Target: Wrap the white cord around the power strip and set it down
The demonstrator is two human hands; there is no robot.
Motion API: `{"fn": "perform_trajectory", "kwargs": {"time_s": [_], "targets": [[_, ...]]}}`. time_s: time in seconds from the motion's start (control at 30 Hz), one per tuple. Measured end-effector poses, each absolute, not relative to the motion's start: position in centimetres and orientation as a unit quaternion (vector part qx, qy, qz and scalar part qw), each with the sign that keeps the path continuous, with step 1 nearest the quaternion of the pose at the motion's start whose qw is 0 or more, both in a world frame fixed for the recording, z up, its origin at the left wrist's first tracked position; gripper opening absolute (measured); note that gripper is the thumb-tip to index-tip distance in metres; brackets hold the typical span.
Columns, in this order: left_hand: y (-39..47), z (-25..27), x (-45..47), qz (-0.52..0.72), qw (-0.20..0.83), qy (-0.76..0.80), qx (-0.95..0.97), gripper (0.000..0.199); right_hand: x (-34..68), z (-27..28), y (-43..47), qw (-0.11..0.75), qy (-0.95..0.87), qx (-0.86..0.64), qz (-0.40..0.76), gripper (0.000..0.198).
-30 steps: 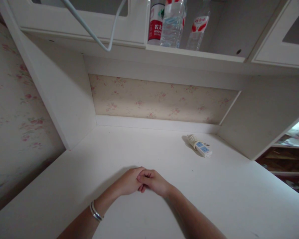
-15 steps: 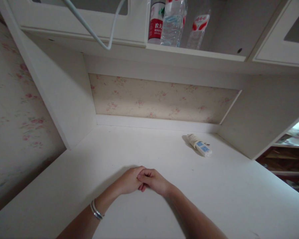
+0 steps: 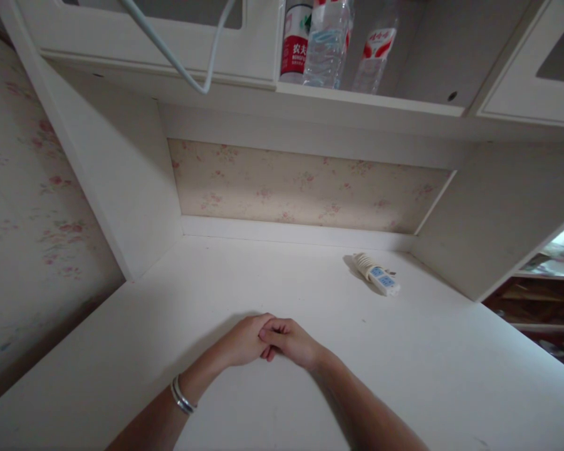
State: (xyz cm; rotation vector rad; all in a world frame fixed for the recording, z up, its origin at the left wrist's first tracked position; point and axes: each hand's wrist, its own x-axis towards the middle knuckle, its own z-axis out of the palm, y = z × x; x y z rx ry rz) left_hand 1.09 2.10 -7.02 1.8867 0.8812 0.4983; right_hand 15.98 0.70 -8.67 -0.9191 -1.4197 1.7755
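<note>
Head view: left hand [image 3: 247, 341] and right hand [image 3: 297, 343] clasped above white desktop [image 3: 244, 275], right fingers curled around left's; left fingers mostly hidden, spread cannot be told. Power strip [image 3: 383, 280], cord bundled, lies beyond hands, toward right rear. Silver bangles [image 3: 183, 397] circle left wrist. Bottles [image 3: 326, 53] stand on shelf overhead.

The left hand [image 3: 245, 341] and right hand [image 3: 299, 344] meet clasped on the desk [image 3: 235, 275]. Bangles [image 3: 182, 397] circle the left wrist. Behind the hands and to their right lies a power strip [image 3: 384, 282], its cord [image 3: 363, 265] bundled at the left end. Above, bottles [image 3: 324, 59] stand in a cabinet [image 3: 432, 56]; left of them, a cable [image 3: 162, 47] hangs before a door [image 3: 256, 53].
</note>
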Motion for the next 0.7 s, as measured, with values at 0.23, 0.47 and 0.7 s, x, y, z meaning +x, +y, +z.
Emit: {"fn": "perform_trajectory", "kwargs": {"time_s": [0.23,0.47,0.7], "targets": [[2.00,-6.73,1.12,0.204,0.485,0.349,0.775,0.018,15.89,-8.27,0.59,0.336,-0.540,-0.359,0.683,0.043],[1.85,-6.33,1.06,0.198,0.480,0.359,0.776,0.016,15.95,-8.42,0.64,0.332,-0.541,-0.358,0.685,0.042],[1.67,-6.15,1.14,0.200,0.484,0.362,0.771,0.017,15.98,-8.58,0.65,0.335,-0.543,-0.355,0.684,0.042]]}}
